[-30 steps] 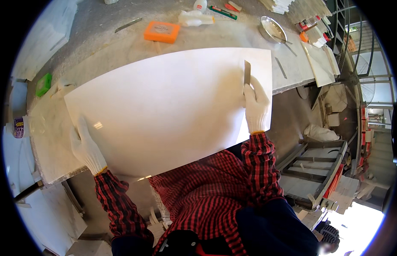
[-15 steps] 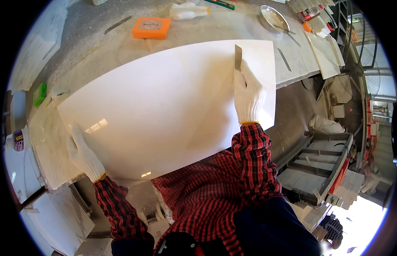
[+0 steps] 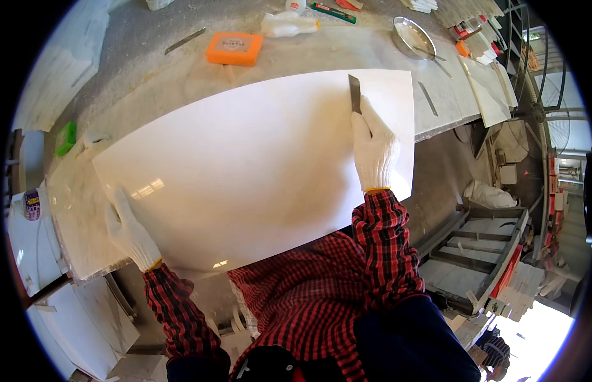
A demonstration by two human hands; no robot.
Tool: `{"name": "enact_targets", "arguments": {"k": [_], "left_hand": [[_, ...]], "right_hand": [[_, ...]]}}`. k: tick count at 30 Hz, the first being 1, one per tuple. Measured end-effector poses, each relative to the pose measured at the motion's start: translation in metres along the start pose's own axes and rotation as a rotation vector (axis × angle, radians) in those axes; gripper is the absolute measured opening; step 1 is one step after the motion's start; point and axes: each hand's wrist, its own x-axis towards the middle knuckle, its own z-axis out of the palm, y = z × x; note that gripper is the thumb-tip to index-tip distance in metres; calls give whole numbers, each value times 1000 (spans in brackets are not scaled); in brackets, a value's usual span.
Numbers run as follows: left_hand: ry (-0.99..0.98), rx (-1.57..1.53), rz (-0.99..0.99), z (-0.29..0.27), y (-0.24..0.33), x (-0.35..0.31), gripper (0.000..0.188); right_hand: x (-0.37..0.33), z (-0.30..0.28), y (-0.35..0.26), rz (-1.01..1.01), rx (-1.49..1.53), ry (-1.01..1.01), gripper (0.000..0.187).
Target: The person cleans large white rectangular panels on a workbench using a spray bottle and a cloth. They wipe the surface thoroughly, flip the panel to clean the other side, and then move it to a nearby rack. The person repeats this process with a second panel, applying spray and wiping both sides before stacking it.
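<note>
A glossy white slab (image 3: 245, 165) lies in front of me on the worktable, its near edge against my checked shirt. My right hand (image 3: 375, 146), in a white knit glove, is closed around a flat metal scraper blade (image 3: 354, 93) over the slab's right part. The blade points toward the slab's far edge; its lower end is hidden in the fingers. At the slab's left edge is my gloved left hand (image 3: 132, 234), with one digit over the top face and the others along the outside of the edge, partly hard to make out.
Beyond the slab lie an orange box (image 3: 234, 49), a white glove (image 3: 288, 25), a metal bowl (image 3: 413, 37) and two loose blades (image 3: 185, 41). A green box (image 3: 65, 139) stands at the left. A metal frame (image 3: 477, 254) stands on the floor at the right, near another person (image 3: 495, 352).
The whole view has shifted slightly, moving the scene down and right. The blade in my right hand is tilted a little more to the left. My left hand stays at the slab's edge.
</note>
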Motion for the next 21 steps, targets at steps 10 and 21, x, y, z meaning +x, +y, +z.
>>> {"name": "enact_targets", "arguments": {"k": [10,21], "left_hand": [[60,310,108,-4,-9,5,47],[70,601,304,-6,-6,0,57]], "right_hand": [[-94,6,-21,-192,492,-444,33],[-102,28,-4,-753,499,-296,45]]}}
